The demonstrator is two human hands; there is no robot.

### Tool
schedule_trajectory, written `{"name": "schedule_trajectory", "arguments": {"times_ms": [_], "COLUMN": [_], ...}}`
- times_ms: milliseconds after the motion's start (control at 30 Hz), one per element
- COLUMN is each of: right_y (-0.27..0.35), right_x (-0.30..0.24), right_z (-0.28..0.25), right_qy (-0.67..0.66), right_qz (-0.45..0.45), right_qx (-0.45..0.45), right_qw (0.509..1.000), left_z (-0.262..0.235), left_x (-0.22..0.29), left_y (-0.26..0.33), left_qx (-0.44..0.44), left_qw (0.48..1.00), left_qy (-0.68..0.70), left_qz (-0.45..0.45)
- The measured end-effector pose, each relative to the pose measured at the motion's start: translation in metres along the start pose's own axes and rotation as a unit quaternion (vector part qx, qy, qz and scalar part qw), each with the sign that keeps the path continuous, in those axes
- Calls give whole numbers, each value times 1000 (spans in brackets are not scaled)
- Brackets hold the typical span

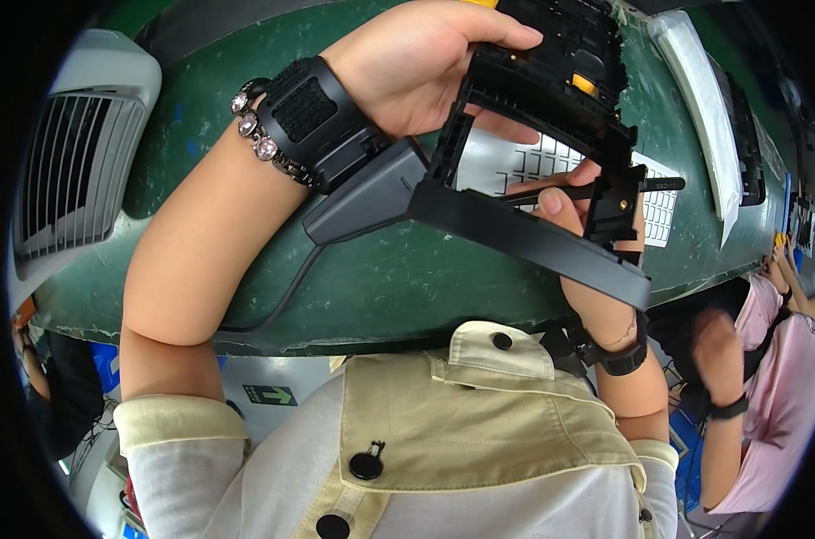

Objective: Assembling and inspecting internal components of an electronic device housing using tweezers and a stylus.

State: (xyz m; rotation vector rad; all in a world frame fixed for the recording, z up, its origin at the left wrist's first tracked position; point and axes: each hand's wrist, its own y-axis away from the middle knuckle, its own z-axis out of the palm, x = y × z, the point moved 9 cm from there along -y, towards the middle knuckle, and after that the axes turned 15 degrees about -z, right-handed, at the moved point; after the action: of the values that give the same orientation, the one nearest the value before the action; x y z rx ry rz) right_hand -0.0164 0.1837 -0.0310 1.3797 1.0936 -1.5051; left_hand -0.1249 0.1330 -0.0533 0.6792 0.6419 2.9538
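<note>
A dark green floor sign [270,395], toward half past seven, bears a pale arrow pointing to six o'clock, with small writing at the arrow's nine o'clock side. A thin black tool [663,184] in the right hand [564,208] carries a short line of small, light characters near its end, toward half past two. Toward two o'clock, a white sheet [488,166] on the desk [506,287] shows rows of printed black outlines.
</note>
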Motion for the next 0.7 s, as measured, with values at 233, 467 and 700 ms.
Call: {"name": "schedule_trajectory", "arguments": {"times_ms": [233,467,700], "right_y": [0,-7,16], "right_x": [8,1,-28], "right_z": [-2,-4,-11], "right_qy": [-15,-82,-75], "right_qz": [6,22,-25], "right_qx": [11,2,-103], "right_qw": [1000,996,991], "left_z": [0,5,9], "left_x": [0,11,12], "left_y": [-2,0,12], "left_qx": [-40,3,108], "left_qw": [999,998,991], "left_qy": [-29,-61,-76], "left_qz": [-4,16,34]}}
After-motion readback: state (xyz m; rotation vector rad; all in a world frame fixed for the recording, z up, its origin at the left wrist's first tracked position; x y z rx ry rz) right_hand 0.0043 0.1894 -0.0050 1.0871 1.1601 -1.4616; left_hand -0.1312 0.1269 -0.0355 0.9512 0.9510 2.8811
